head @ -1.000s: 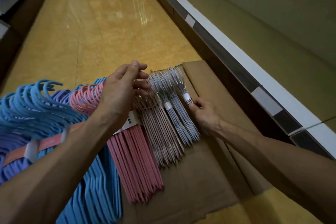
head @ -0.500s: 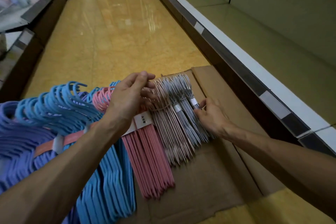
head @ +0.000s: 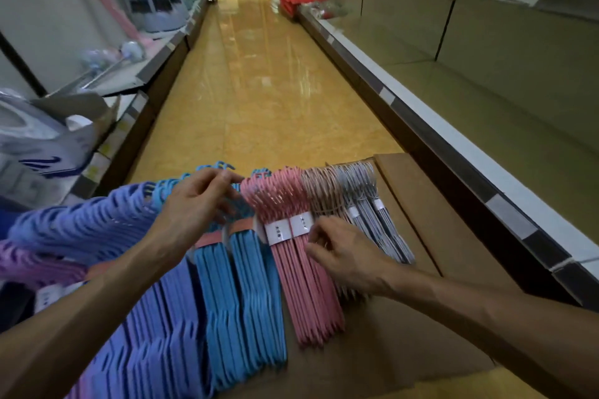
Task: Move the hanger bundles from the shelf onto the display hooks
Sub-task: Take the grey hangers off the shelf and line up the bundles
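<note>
— Hanger bundles (head: 246, 285): where are they now?
— Lying side by side on flattened cardboard (head: 421, 350) on the aisle floor, none on hooks yet; my view has lifted from them toward the aisle.
— What moved?
— My right hand (head: 337, 256) left the grey bundle (head: 372, 220) and now pinches the pink bundle (head: 301, 269) below its label; my left hand (head: 194, 204) shifted onto the blue hooks (head: 223, 168), fingers loosely curled over them; a pick looks near.

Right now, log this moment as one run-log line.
left hand: at blue hanger bundle hooks | right hand: fingers on pink hanger bundle | bundles: lying on cardboard | hung: none visible
</note>
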